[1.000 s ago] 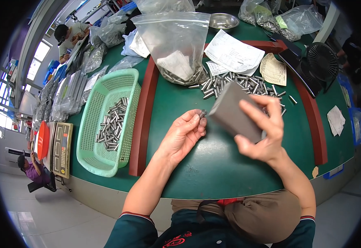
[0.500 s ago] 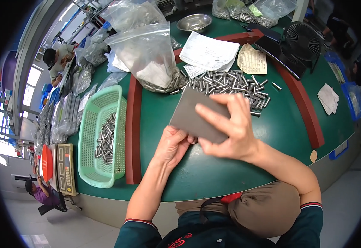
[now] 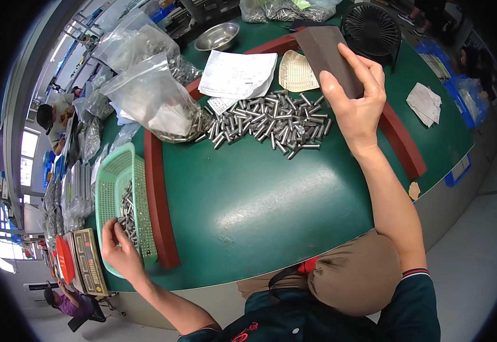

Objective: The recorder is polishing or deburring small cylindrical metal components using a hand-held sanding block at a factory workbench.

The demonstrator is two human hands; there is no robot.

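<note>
My right hand (image 3: 363, 105) grips a dark grey-brown rectangular pad (image 3: 327, 52), thumb on one side and fingers on the other, raised over the far right of the green table. My left hand (image 3: 124, 257) is inside the light green plastic basket (image 3: 107, 171) at the left. Its thumb and forefinger tips come together near the metal pins (image 3: 127, 219) lying there; what they pinch, if anything, is too small to make out. A loose pile of short shiny metal pins (image 3: 271, 122) lies in the middle, left of my right forearm.
Dark red bars (image 3: 158, 211) border the work area. Behind the pile are a clear bag of parts (image 3: 157, 108), white papers (image 3: 237, 74), a yellowish tag (image 3: 298, 71), a metal bowl (image 3: 217, 36) and a black fan (image 3: 371, 31). A scale (image 3: 89, 259) stands beyond the basket.
My left hand has left the pad and moved left into the basket. My right hand has carried the pad up and right, away from the table's middle. The view has shifted.
</note>
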